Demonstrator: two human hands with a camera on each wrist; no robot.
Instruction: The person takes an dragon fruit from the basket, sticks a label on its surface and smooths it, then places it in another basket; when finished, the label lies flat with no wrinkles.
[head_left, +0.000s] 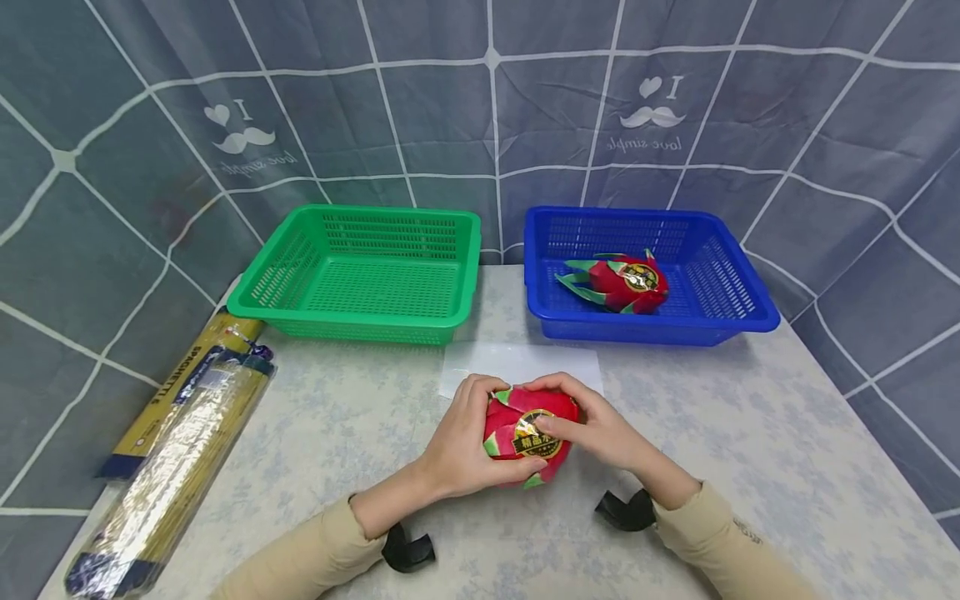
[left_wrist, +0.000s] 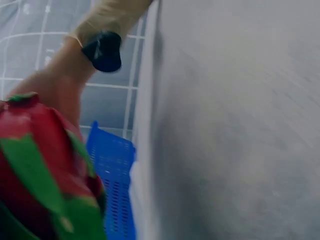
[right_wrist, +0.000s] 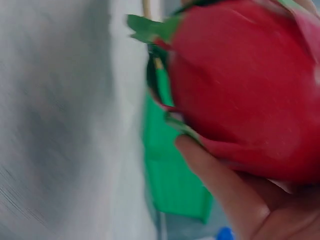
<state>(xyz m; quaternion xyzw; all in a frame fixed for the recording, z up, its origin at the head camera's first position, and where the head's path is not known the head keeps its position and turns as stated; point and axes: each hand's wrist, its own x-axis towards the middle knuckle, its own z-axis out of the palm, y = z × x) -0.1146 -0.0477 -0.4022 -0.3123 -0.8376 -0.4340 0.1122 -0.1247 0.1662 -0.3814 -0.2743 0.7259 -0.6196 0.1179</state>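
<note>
Between both hands is a red dragon fruit (head_left: 517, 425) with green-tipped scales and a round black-and-gold sticker. My left hand (head_left: 468, 446) grips its left side, thumb along the near edge. On the other side my right hand (head_left: 600, 425) holds it, the thumb lying on the sticker. The fruit's green scales (left_wrist: 37, 165) fill the lower left of the left wrist view. In the right wrist view its smooth red skin (right_wrist: 245, 90) shows large, with fingers curled around its lower side. Behind the hands, a white sheet (head_left: 525, 362) lies on the table.
A green basket (head_left: 468, 275) stands at the back left. Beside it, a blue basket (head_left: 637, 329) contains another dragon fruit (head_left: 626, 283) with a sticker. Packs of spaghetti (head_left: 176, 458) lie along the table's left edge. A grey patterned curtain (head_left: 442, 108) hangs behind the table (head_left: 330, 400).
</note>
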